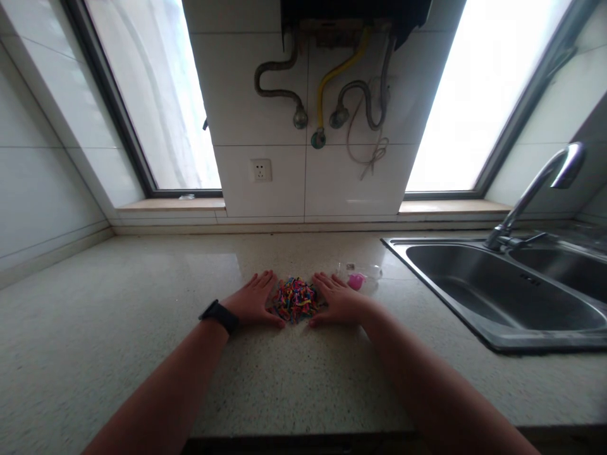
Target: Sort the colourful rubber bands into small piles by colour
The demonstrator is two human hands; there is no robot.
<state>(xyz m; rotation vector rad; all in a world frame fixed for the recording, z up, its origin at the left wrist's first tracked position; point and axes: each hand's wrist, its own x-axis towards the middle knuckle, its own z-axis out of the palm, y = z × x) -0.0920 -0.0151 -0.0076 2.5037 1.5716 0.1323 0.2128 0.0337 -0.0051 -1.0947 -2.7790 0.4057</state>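
Note:
A heap of small multicoloured strips (296,299), too small for me to name for certain, lies on the speckled countertop (303,379). My left hand (256,300) rests flat along the heap's left side, thumb and fingers spread apart. On the opposite side, my right hand (339,300) lies in the same way, its thumb toward me and its fingers pointing away. Both hands touch or nearly touch the edges of the heap. Just behind the right hand lies a clear plastic container (372,270) with a pink piece (356,280) at it, partly hidden by that hand.
A steel double sink (446,316) with a curved faucet (535,189) is set into the counter at the right. The tiled wall behind carries a socket (260,170), hoses and a yellow pipe (329,79) under a dark appliance (355,12). A black band (219,316) circles the left wrist.

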